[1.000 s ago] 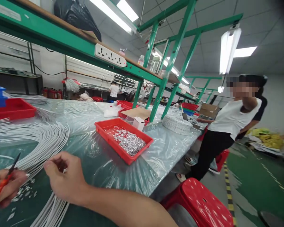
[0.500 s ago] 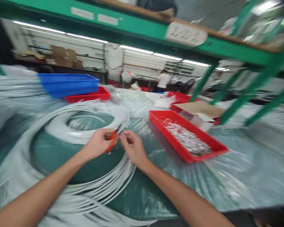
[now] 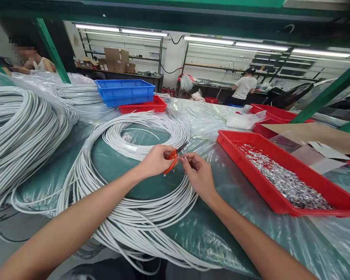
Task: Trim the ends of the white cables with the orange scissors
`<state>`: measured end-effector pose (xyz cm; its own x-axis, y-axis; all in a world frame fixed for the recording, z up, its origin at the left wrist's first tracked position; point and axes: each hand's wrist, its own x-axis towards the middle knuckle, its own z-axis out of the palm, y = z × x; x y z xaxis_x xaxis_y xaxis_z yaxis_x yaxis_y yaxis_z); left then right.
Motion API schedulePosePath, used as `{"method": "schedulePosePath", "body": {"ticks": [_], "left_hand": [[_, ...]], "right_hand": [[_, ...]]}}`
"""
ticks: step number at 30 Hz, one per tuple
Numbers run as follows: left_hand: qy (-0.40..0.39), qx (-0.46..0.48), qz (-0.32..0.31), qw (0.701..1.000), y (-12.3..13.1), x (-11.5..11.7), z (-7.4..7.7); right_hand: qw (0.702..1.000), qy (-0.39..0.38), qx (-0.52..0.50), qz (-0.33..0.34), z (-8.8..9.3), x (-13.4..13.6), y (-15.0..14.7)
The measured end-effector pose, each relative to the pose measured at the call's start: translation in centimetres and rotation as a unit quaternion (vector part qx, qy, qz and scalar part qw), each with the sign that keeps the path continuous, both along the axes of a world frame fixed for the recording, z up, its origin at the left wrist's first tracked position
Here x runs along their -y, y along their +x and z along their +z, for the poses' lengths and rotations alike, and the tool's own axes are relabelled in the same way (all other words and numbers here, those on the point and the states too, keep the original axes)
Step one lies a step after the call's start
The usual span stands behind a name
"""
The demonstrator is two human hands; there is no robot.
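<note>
Left hand (image 3: 157,160) curled round scissors (image 3: 172,161), right hand (image 3: 200,175) just beside, fingers (image 3: 191,156) pinched closed, can't tell on what; cables (image 3: 163,212) below, red tray (image 3: 247,170) to the right

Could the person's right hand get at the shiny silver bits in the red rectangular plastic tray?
Probably yes: the tray is open-topped beside the right hand, with only plastic-covered green tabletop between. The fingers look pinched together, so they may have to open first.

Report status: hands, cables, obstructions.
Left hand holding orange-handled scissors. Right hand pinched, contents unclear. White cables looped beneath. Red tray right, apparently not blocking.
</note>
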<state>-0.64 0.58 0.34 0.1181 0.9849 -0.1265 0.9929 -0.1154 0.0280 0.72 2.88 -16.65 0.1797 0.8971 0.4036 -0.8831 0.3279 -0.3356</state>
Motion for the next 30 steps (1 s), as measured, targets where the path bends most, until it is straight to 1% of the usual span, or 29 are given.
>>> {"method": "schedulePosePath", "body": {"ticks": [10, 14, 17, 19, 21, 23, 25, 26, 28, 30], "left_hand": [[-0.007, -0.011, -0.007, 1.0, 0.0, 0.1, -0.1], [0.006, -0.03, -0.025, 0.999, -0.2, -0.1, 0.1], [0.049, -0.064, -0.052, 0.995, -0.5, -0.4, 0.7], [0.076, -0.089, -0.068, 0.991, -0.7, -0.7, 1.1], [0.092, -0.109, -0.082, 0.986, -0.7, -0.9, 1.4], [0.097, -0.122, -0.093, 0.983, -0.7, -0.9, 1.5], [0.091, -0.129, -0.102, 0.982, -0.8, -0.8, 1.4], [0.087, -0.13, -0.105, 0.982, -0.8, -0.8, 1.3], [0.08, -0.132, -0.11, 0.982, -0.9, -0.8, 1.2], [0.081, -0.135, -0.113, 0.981, -1.0, -1.1, 1.3]], "right_hand": [[1.0, 0.008, -0.006, -0.006, -0.1, 0.0, 0.0], [1.0, 0.013, -0.02, 0.0, 0.1, -0.4, 0.4], [0.998, 0.034, -0.04, 0.046, 0.2, 0.1, 2.4], [0.993, 0.045, -0.055, 0.089, -0.3, 1.9, 4.3], [0.988, 0.036, -0.083, 0.127, -1.7, 4.8, 6.2], [0.982, 0.008, -0.112, 0.155, -3.8, 8.1, 7.5], [0.977, -0.039, -0.131, 0.166, -6.1, 10.8, 8.3], [0.974, -0.072, -0.137, 0.164, -7.3, 11.8, 8.7], [0.965, -0.152, -0.154, 0.147, -9.6, 12.7, 9.6], [0.946, -0.246, -0.184, 0.102, -11.7, 12.9, 10.9]]}}
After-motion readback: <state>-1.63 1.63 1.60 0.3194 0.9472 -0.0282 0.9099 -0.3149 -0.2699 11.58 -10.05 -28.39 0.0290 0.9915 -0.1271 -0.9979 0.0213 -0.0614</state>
